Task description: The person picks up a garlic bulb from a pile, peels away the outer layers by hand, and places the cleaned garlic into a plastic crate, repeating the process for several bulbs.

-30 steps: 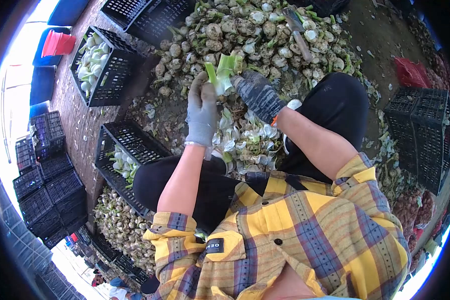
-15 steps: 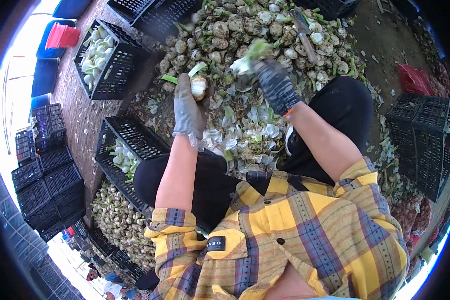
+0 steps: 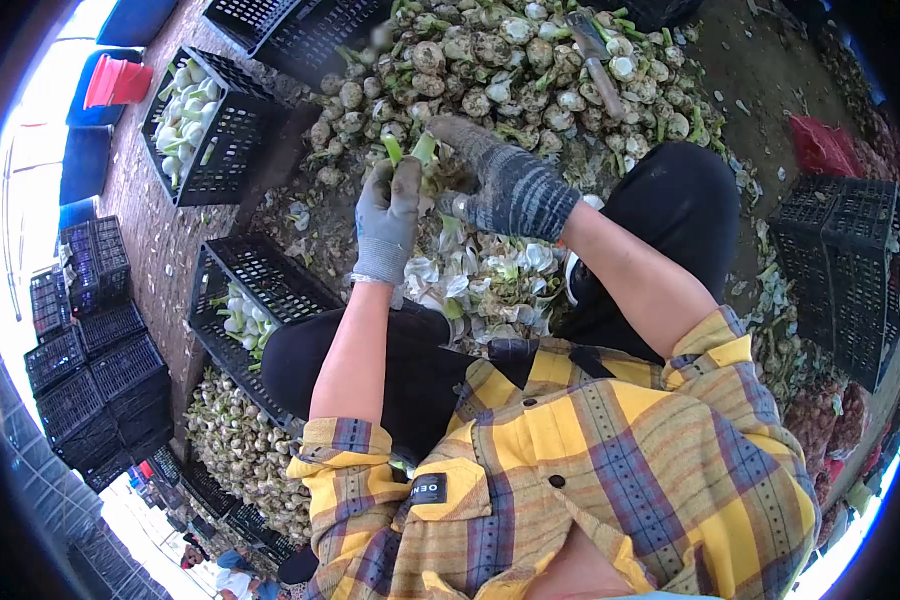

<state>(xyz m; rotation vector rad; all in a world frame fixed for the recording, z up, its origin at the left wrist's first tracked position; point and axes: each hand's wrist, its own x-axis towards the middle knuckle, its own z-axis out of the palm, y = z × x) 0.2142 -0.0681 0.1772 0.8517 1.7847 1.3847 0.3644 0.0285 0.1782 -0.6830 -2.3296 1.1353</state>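
Note:
Just in front of the onion heap, my left hand (image 3: 388, 212), in a grey glove, grips an onion with green stalks (image 3: 425, 150) standing up past the fingers. My right hand (image 3: 515, 185), in a dark striped glove, reaches in from the right, its fingers and thumb curved about the onion's brown, ragged side. Most of the bulb is hidden between the gloves. Beneath both hands lies a litter of pale papery peelings (image 3: 515, 270). Beyond them rises the heap of onions (image 3: 490, 60), dirty-skinned and with short green stems. A knife (image 3: 598, 70) rests on top of it.
Black crates with whitish onions stand at the left, one farther off (image 3: 220, 140) and one by my knee (image 3: 270, 280). Stacked black crates (image 3: 835, 270) flank me at right, near a red mesh sack (image 3: 825, 145). Another onion pile (image 3: 245, 450) lies at lower left.
My right hand, blurred beside a pale leafy scrap before, has moved left to the onion in my left hand. The scrap no longer shows there, and my left hand has turned.

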